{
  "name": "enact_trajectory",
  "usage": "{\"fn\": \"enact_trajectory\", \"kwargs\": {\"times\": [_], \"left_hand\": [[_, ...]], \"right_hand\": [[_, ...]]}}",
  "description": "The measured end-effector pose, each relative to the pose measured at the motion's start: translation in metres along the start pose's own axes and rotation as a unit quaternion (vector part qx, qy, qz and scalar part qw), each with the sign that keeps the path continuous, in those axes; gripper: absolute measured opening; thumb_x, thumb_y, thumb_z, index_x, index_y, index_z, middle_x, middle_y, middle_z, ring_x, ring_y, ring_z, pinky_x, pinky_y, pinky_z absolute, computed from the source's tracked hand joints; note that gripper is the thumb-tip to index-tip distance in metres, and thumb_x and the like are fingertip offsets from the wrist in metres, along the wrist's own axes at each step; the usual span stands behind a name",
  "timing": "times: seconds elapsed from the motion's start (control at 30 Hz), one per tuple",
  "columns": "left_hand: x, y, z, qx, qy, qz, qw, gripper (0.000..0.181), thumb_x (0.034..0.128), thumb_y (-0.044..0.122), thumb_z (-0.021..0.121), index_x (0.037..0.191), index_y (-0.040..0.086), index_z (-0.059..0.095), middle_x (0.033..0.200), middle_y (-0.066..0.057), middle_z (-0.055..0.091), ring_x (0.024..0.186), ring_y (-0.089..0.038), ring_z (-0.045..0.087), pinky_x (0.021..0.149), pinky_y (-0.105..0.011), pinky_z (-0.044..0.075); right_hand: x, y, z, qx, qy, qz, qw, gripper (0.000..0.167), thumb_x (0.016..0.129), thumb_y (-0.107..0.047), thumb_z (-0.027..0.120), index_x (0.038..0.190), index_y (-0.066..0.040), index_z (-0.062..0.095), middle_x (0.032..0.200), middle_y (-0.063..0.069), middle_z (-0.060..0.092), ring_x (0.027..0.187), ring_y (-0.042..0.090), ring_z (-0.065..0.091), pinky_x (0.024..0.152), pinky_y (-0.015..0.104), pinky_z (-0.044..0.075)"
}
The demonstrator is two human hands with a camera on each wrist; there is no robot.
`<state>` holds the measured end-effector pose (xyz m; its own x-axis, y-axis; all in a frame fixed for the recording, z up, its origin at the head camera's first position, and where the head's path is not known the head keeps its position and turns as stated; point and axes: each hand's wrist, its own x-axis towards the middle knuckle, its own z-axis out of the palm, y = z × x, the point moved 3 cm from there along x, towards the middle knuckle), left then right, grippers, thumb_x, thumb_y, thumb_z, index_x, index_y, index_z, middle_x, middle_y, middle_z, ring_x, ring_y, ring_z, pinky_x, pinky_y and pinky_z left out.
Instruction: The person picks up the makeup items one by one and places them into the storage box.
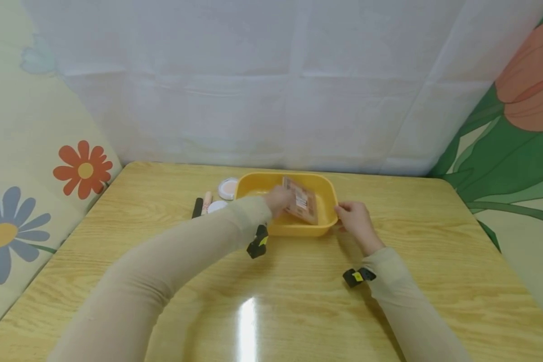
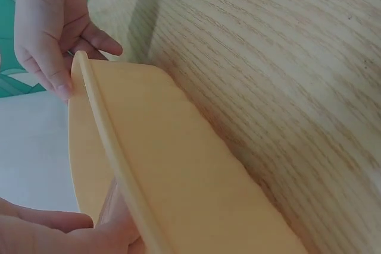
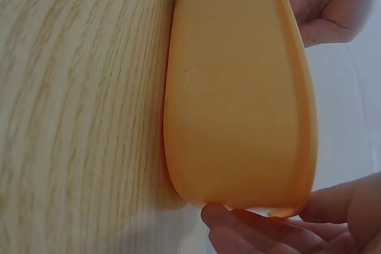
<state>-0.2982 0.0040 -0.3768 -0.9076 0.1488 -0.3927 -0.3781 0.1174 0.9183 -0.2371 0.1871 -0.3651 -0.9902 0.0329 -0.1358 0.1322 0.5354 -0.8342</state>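
Observation:
A yellow plastic basin stands on the wooden table. My left hand reaches over its near side and pinches the left part of a flat pinkish-brown rectangular case with pale lettering. The case leans at a slant inside the basin and looks slightly blurred. In the left wrist view, only a sliver of it shows between the fingers and the basin's wall. At the basin's right end my right hand grips the rim, thumb at the lip and fingers under it, as the right wrist view shows.
Left of the basin lie a round compact, a white round item, a pink tube and a black tube. The left forearm partly covers this group. A white cloth hangs behind the table.

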Motion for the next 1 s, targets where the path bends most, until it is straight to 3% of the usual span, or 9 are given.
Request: {"fn": "enact_trajectory", "kwargs": {"times": [0.1, 0.23, 0.37, 0.53, 0.77, 1.0], "left_hand": [[-0.034, 0.017, 0.003, 0.018, 0.006, -0.007, 0.9998, 0.035, 0.1021, 0.004, 0.038, 0.133, -0.012, 0.045, 0.125, -0.024, 0.057, 0.115, -0.033, 0.057, 0.098, -0.037, 0.049], [-0.049, 0.025, 0.003, 0.03, 0.0, -0.008, 0.9995, 0.039, 0.1026, 0.004, 0.034, 0.137, -0.011, 0.042, 0.132, -0.023, 0.053, 0.121, -0.031, 0.053, 0.102, -0.036, 0.045], [-0.052, 0.028, 0.002, 0.028, -0.013, -0.014, 0.9994, 0.04, 0.1021, 0.005, 0.034, 0.139, -0.009, 0.042, 0.132, -0.023, 0.053, 0.12, -0.032, 0.053, 0.102, -0.036, 0.045], [-0.047, 0.026, 0.002, 0.027, -0.015, -0.014, 0.9994, 0.04, 0.1014, 0.005, 0.035, 0.138, -0.009, 0.043, 0.131, -0.023, 0.054, 0.118, -0.033, 0.054, 0.1, -0.037, 0.046], [-0.04, 0.017, 0.003, 0.012, -0.015, -0.008, 0.9998, 0.049, 0.0968, -0.003, 0.035, 0.146, -0.006, 0.032, 0.136, -0.023, 0.049, 0.12, -0.033, 0.052, 0.101, -0.037, 0.046], [-0.04, 0.01, 0.004, 0.017, -0.002, -0.001, 0.9998, 0.04, 0.097, -0.001, 0.036, 0.135, -0.011, 0.044, 0.132, -0.023, 0.053, 0.118, -0.032, 0.052, 0.101, -0.036, 0.046]], "right_hand": [[0.0, 0.0, 0.0, -0.001, -0.001, 0.001, 1.0, 0.037, 0.102, -0.008, 0.045, 0.129, 0.016, 0.051, 0.118, 0.034, 0.059, 0.083, 0.026, 0.063, 0.066, 0.034, 0.059], [0.001, 0.0, 0.0, -0.002, -0.001, -0.002, 1.0, 0.037, 0.102, -0.008, 0.045, 0.129, 0.016, 0.05, 0.118, 0.034, 0.058, 0.081, 0.024, 0.063, 0.067, 0.034, 0.059], [0.002, 0.001, -0.001, -0.003, 0.003, -0.003, 1.0, 0.037, 0.101, -0.008, 0.044, 0.129, 0.016, 0.051, 0.118, 0.034, 0.059, 0.081, 0.024, 0.063, 0.066, 0.034, 0.059], [0.004, 0.002, -0.001, -0.003, 0.007, -0.003, 1.0, 0.037, 0.101, -0.008, 0.045, 0.128, 0.016, 0.052, 0.117, 0.033, 0.059, 0.077, 0.019, 0.061, 0.066, 0.033, 0.059], [0.003, 0.002, 0.0, -0.001, 0.006, -0.007, 1.0, 0.036, 0.101, -0.007, 0.046, 0.127, 0.017, 0.052, 0.115, 0.033, 0.06, 0.076, 0.019, 0.062, 0.063, 0.032, 0.058], [0.001, 0.0, -0.001, 0.002, 0.004, -0.008, 1.0, 0.036, 0.101, -0.006, 0.046, 0.127, 0.017, 0.052, 0.114, 0.034, 0.06, 0.077, 0.022, 0.063, 0.064, 0.033, 0.059]]}}
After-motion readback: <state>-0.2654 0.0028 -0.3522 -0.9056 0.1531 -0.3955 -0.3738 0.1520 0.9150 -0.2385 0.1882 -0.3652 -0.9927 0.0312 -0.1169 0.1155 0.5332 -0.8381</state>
